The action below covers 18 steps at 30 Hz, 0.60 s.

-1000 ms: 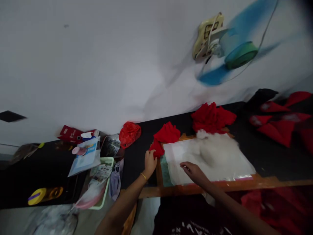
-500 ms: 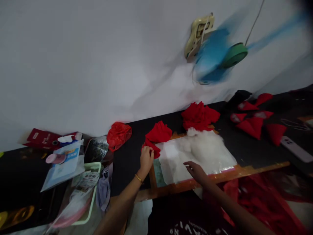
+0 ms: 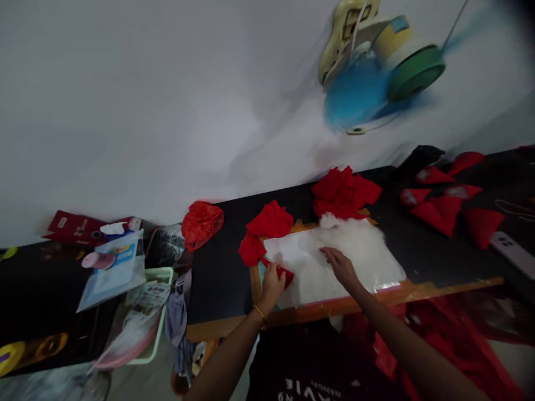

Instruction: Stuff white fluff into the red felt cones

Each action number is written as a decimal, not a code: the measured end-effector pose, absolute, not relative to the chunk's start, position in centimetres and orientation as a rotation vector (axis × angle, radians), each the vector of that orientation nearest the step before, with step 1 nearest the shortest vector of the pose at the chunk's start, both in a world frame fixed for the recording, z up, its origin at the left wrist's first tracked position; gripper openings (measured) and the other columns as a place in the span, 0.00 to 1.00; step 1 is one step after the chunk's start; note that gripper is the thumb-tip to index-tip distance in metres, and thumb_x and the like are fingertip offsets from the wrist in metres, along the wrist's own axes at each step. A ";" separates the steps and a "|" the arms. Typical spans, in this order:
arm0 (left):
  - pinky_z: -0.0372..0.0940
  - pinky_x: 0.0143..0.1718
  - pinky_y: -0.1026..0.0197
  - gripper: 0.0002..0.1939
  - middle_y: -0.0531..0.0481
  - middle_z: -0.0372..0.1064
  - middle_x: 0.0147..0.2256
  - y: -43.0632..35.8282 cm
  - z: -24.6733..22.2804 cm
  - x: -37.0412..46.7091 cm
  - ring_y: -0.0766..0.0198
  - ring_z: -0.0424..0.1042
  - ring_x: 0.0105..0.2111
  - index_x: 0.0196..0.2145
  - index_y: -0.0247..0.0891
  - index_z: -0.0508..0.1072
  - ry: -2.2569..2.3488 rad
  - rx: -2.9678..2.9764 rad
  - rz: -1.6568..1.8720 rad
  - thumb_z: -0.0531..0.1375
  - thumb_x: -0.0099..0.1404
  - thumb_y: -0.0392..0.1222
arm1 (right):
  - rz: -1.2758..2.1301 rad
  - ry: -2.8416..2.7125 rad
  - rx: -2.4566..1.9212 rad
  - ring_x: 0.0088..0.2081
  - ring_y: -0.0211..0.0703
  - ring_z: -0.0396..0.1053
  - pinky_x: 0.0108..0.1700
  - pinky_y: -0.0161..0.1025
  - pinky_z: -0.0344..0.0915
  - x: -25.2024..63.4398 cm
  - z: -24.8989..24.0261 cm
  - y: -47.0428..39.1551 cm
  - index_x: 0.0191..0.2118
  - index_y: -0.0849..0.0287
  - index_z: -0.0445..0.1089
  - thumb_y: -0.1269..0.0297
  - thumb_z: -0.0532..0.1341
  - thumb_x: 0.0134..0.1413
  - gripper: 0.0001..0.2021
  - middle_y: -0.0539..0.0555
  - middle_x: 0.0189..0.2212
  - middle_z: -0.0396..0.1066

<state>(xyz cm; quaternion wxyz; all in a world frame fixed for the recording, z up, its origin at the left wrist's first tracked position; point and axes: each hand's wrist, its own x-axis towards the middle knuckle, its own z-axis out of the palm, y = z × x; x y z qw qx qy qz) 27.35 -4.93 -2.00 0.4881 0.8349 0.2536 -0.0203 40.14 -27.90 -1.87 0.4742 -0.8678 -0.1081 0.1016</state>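
Note:
My left hand [image 3: 272, 288] grips a small red cloth piece [image 3: 286, 275] over the left part of a white sheet [image 3: 298, 250]. My right hand [image 3: 340, 266] is over the sheet's middle, fingers stretched out to the left, and no held thing shows in it. Beside that hand, white fluffy stuffing [image 3: 363, 245] is spread over the sheet's right half. A pile of red cloth pieces [image 3: 270, 220] sits just behind my left hand. Farther back rests a larger heap of red cloth [image 3: 345, 192].
Several red cone shapes [image 3: 438, 214] and a phone [image 3: 513, 253] rest on the right. A blue fan [image 3: 359, 94] spins, blurred, above. To the left are a red plastic bag [image 3: 202, 224], a green-rimmed basket [image 3: 156, 334] and a pink-capped item [image 3: 98, 260].
My left hand has come away from the red pile toward me and to the right, bringing a red cloth piece over the sheet. My right hand has shifted slightly up. The camera view has moved somewhat.

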 end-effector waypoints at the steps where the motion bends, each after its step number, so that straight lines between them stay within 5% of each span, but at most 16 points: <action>1: 0.65 0.51 0.56 0.18 0.43 0.71 0.48 -5.5 -1.8 27.9 0.58 0.71 0.47 0.50 0.37 0.71 0.620 1.958 -0.036 0.59 0.61 0.32 | 0.290 -0.216 -2.042 0.47 0.52 0.73 0.51 0.52 0.72 39.8 -1.2 -28.0 0.47 0.55 0.77 0.46 0.52 0.64 0.23 0.59 0.49 0.76; 5: 0.68 0.33 0.64 0.28 0.45 0.70 0.45 -7.7 -0.7 31.4 0.66 0.73 0.34 0.60 0.40 0.64 0.639 1.421 -0.061 0.61 0.62 0.40 | 0.411 -0.192 -1.903 0.46 0.51 0.73 0.51 0.50 0.72 38.3 1.3 -27.9 0.45 0.56 0.78 0.42 0.56 0.60 0.24 0.59 0.47 0.76; 7: 0.66 0.28 0.65 0.26 0.49 0.70 0.38 -8.4 -0.3 32.9 0.68 0.71 0.27 0.56 0.38 0.68 0.631 1.248 -0.072 0.64 0.60 0.42 | 0.424 -0.244 -1.893 0.48 0.52 0.73 0.56 0.51 0.69 37.8 2.0 -27.7 0.43 0.55 0.79 0.43 0.57 0.60 0.23 0.58 0.46 0.77; 10: 0.66 0.28 0.64 0.19 0.54 0.68 0.28 -9.0 0.2 34.2 0.69 0.68 0.23 0.43 0.33 0.74 0.616 1.172 -0.074 0.67 0.55 0.42 | 0.429 -0.277 -1.872 0.51 0.52 0.71 0.57 0.51 0.68 37.6 2.1 -27.5 0.45 0.56 0.76 0.43 0.59 0.59 0.22 0.59 0.47 0.75; 14: 0.69 0.32 0.61 0.20 0.52 0.71 0.28 -9.8 0.5 34.4 0.66 0.72 0.26 0.40 0.32 0.74 0.602 1.100 -0.073 0.69 0.52 0.45 | 0.419 -0.221 -1.848 0.56 0.54 0.67 0.49 0.47 0.74 38.1 1.4 -26.8 0.59 0.55 0.66 0.42 0.66 0.49 0.34 0.62 0.60 0.65; 18: 0.69 0.32 0.61 0.21 0.52 0.71 0.27 -10.1 0.8 33.8 0.67 0.71 0.25 0.38 0.33 0.74 0.605 1.004 -0.033 0.71 0.48 0.46 | 0.646 -0.258 -1.734 0.39 0.47 0.75 0.41 0.45 0.75 39.3 0.0 -25.4 0.50 0.58 0.70 0.43 0.63 0.52 0.27 0.58 0.45 0.75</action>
